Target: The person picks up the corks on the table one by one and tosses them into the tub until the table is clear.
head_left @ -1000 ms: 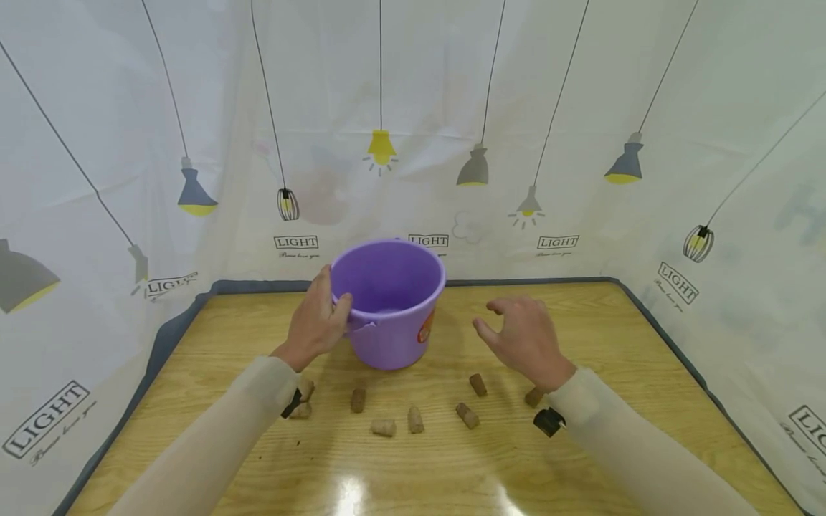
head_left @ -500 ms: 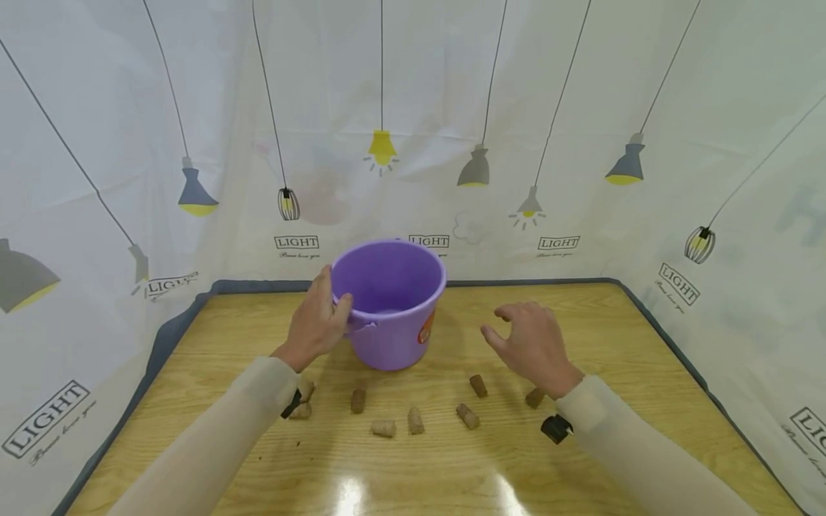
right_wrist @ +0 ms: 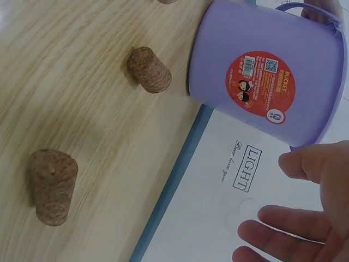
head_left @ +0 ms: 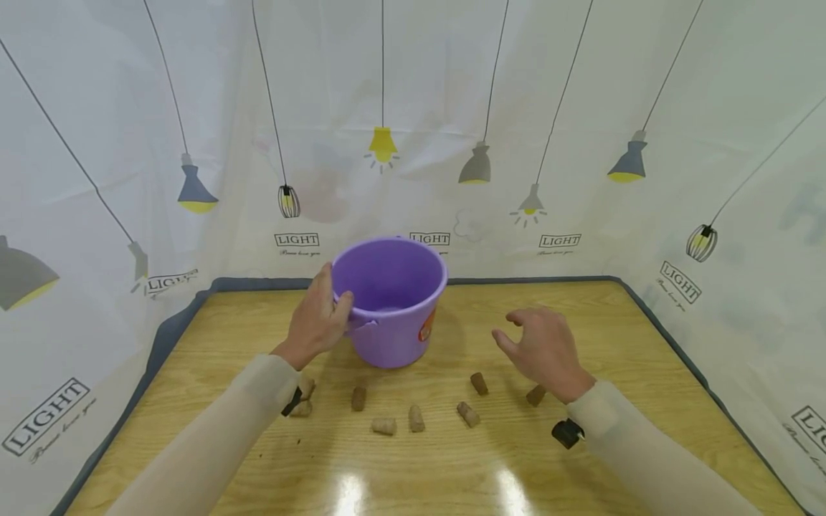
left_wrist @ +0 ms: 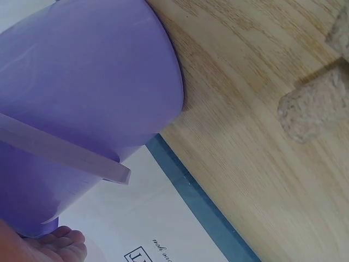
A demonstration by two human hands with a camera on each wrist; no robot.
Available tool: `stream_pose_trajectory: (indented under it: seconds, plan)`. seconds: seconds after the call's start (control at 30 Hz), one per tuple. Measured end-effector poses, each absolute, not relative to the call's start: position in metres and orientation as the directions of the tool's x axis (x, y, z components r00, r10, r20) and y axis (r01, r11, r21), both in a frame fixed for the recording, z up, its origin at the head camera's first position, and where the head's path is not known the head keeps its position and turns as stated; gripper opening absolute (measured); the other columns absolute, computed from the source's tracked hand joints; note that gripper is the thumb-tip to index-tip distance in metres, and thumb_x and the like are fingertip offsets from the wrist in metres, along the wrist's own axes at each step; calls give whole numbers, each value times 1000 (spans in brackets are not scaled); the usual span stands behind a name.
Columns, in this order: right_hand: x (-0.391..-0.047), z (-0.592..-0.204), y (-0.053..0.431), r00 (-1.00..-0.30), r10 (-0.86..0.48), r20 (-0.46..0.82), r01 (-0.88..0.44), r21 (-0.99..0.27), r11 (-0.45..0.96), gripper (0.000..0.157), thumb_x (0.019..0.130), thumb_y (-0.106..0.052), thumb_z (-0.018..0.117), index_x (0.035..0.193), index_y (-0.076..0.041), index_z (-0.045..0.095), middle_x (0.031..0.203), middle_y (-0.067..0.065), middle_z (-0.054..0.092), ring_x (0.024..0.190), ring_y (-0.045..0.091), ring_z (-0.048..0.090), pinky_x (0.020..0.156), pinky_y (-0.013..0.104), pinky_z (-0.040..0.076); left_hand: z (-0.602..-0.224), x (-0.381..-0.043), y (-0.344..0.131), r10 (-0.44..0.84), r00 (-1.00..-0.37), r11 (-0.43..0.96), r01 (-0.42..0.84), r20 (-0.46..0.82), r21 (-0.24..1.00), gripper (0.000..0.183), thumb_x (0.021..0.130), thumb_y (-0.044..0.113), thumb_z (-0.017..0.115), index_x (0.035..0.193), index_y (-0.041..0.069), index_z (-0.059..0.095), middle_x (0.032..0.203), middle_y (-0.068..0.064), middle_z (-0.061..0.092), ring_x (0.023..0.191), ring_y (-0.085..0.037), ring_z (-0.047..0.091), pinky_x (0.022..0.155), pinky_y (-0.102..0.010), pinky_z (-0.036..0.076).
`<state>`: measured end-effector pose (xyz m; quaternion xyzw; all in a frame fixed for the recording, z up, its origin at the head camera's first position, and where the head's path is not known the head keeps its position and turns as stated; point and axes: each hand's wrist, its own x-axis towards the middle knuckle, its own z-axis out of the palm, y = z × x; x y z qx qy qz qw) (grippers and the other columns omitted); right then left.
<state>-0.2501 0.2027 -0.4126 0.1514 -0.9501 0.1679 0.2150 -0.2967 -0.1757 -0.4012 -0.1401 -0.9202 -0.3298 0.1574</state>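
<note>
A purple bucket (head_left: pixel 390 340) stands upright towards the back of the table, a round red label (right_wrist: pixel 260 84) on its side. My left hand (head_left: pixel 316 319) grips the bucket's left rim, thumb over the near edge. To the right of the bucket, my right hand (head_left: pixel 545 351) hovers above the table, fingers loosely bent and apart, holding nothing. Several corks lie in front of the bucket, among them a dark cork (head_left: pixel 479 383) and a paler cork (head_left: pixel 383 426). Another cork (head_left: pixel 535 395) is partly under my right wrist. Two corks near my left wrist are partly covered by it.
The wooden table (head_left: pixel 400 480) has a dark blue edge strip (head_left: pixel 516 281) along the back and sides. A white cloth (head_left: pixel 348 179) printed with hanging lamps rises behind it and on both sides. The bucket's handle (left_wrist: pixel 65 150) hangs down its side.
My right hand has drifted to the right and slightly nearer to me, away from the bucket. The left hand, the bucket and the corks have stayed in place.
</note>
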Motion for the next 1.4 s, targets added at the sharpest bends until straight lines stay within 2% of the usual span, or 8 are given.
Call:
stream_pose_trajectory:
  seconds: [0.3,0.73,1.03,1.17,1.3,1.4]
  plan:
    - [-246,-415,215,-849,-220,481,-365,-232,902,33,90,-31,77,103,0,79,101,16,77,92,38,72,82,58,55,-400,-296,-175,156,-913,739,361,377,569,76,105,34,42,162,-6,10,164,-28,23,147,-45,32,119,-59,29]
    - [-237,-417,223,-851,-267,453,-381,-183,906,31,87,-30,81,93,0,81,88,16,77,71,31,72,62,48,57,-402,-296,-176,152,-915,736,356,372,575,77,104,35,41,162,-4,9,165,-27,22,146,-45,33,118,-59,30]
    - [-230,-422,230,-901,-264,344,-344,-197,918,32,86,-31,80,96,0,80,94,18,77,77,32,72,67,49,57,-402,-298,-176,156,-913,743,360,377,564,76,105,34,42,162,-5,9,165,-27,21,147,-45,31,118,-59,29]
    - [-228,-424,234,-921,-266,285,-328,-196,924,34,87,-31,79,97,1,80,93,18,77,67,24,70,70,49,58,-402,-298,-176,155,-915,742,358,374,567,77,105,36,41,162,-4,9,165,-27,22,147,-45,32,118,-59,30]
    - [-227,-426,238,-931,-278,236,-326,-196,925,36,87,-32,79,97,2,80,89,19,76,51,11,59,63,43,58,-402,-297,-176,158,-914,734,361,373,575,77,105,36,41,162,-4,9,165,-27,22,147,-45,32,117,-60,31]
    - [-226,-428,241,-927,-293,234,-338,-183,923,34,86,-33,80,93,1,80,84,17,76,49,8,55,59,41,57,-402,-297,-176,159,-914,734,362,372,575,77,105,36,41,162,-4,8,165,-27,22,147,-45,32,117,-61,31]
